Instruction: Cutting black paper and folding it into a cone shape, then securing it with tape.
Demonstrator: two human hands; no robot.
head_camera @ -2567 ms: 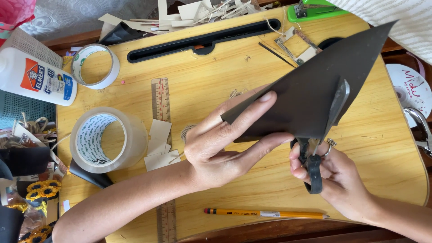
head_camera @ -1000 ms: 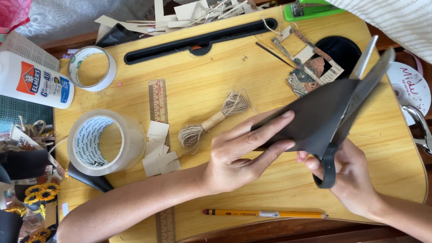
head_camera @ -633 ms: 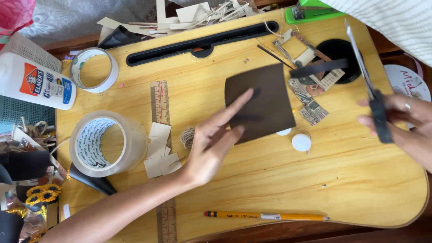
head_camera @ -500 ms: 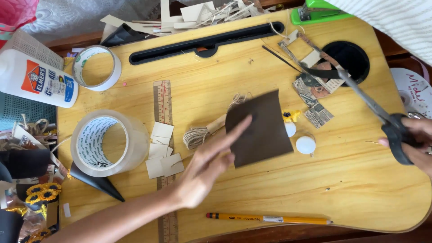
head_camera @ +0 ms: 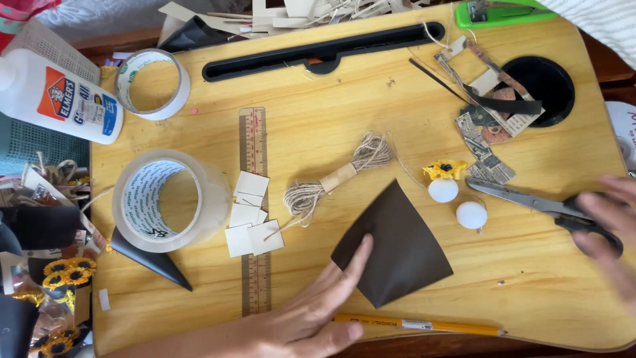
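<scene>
Left hand (head_camera: 311, 315) presses a dark brown paper piece (head_camera: 392, 248) flat on the wooden tabletop (head_camera: 344, 126); right hand (head_camera: 606, 229) rests on the scissors (head_camera: 546, 207).

The left grip is open, the fingers stretched, and only the fingertips (head_camera: 363, 246) touch the near-left corner of the paper, probably so it does not slide or curl. The paper lies in the middle-front of the tabletop, just above a yellow pencil (head_camera: 421, 325). The right hand is blurred at the right edge, its fingers loosely over the black handles; I cannot tell how firmly the grip closes. The scissors lie flat with blades shut, pointing to two white round beads (head_camera: 457, 202) and a small yellow flower (head_camera: 445, 170). A twine bundle (head_camera: 338, 178) lies near the paper.
</scene>
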